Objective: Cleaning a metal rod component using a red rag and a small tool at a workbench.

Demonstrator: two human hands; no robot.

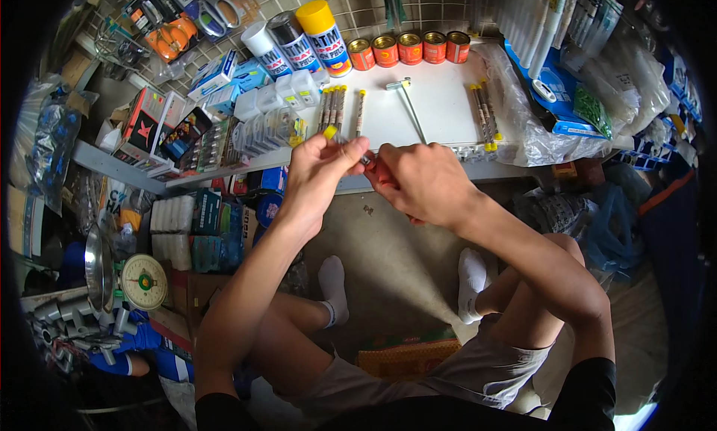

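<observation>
My left hand (319, 179) pinches a drill bit in clear wrap with a yellow cap (330, 132). Against the bit's other end is my right hand (428, 184), closed around a red-handled tool (383, 173), mostly hidden by the fingers; its kind I cannot tell. Beyond my hands, on the white shelf, a single yellow-capped drill bit (360, 113) lies beside a row of several similar bits (333, 109). More bits (485, 117) lie at the right. A thin metal rod tool with a crosspiece (411, 109) lies between these groups.
Spray cans (325, 39) and small red tins (410, 49) line the shelf's back. Clear plastic cases (269, 131) and boxes (148, 123) stand left; plastic bags (538, 123) lie right. A dial scale (144, 282) stands at lower left. My feet are on the floor (381, 252) below.
</observation>
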